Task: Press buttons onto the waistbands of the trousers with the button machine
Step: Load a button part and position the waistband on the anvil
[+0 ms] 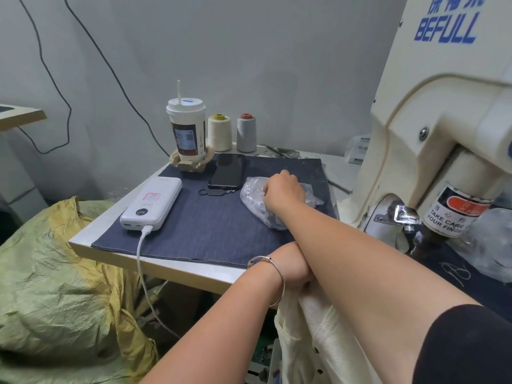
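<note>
My right hand (282,189) reaches across to a clear plastic bag of buttons (253,198) lying on the blue denim cloth (210,225). Its curled fingers dig into the bag; what they pinch is hidden. My right forearm crosses over my left hand (295,270), which sits at the table's front edge on cream trousers (313,342) hanging below. Most of that hand is covered; a metal bangle circles its wrist. The cream button machine (443,120) stands at the right, its press head (457,214) bearing a finger-warning label.
On the denim cloth lie a white power bank (152,203) with its cable, a black phone (228,170), a lidded cup (188,131) and two thread cones (220,133). A green woven sack (55,286) fills the lower left. Another clear bag (493,245) lies beside the press head.
</note>
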Action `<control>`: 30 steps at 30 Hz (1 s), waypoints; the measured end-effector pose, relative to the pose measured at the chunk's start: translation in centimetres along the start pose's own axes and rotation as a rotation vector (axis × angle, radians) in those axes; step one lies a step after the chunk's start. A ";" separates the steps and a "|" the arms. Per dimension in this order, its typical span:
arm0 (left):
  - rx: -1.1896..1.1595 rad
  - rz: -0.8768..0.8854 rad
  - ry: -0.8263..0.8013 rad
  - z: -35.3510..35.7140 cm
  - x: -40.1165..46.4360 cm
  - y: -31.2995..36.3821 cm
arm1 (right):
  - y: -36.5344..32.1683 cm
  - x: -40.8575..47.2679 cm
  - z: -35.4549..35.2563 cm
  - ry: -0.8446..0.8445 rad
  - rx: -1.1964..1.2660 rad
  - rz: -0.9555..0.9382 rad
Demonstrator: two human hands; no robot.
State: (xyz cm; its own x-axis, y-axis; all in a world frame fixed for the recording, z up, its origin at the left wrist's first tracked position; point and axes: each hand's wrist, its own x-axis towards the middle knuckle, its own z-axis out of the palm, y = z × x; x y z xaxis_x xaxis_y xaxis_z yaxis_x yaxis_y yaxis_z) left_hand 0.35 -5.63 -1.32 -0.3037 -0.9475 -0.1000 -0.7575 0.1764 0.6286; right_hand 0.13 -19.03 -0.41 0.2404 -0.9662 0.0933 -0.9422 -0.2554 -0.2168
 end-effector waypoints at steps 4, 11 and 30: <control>-0.020 0.018 0.004 0.1 -0.1 -0.1 | 0.2 0.0 0.2 0.025 0.037 -0.019; -0.081 0.004 -0.003 0.3 0.1 -0.2 | 0.2 0.0 0.3 0.033 0.026 -0.018; -0.179 -0.143 -0.044 0.5 -0.4 0.4 | 0.0 -3.6 -2.6 0.380 0.360 -0.078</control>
State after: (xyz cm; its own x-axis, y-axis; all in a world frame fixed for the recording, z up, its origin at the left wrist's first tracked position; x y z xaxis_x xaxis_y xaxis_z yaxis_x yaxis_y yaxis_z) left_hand -0.11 -5.09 -1.46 -0.2290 -0.9461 -0.2288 -0.6811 -0.0122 0.7321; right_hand -1.34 -15.48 1.82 0.1424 -0.8799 0.4534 -0.7694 -0.3866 -0.5086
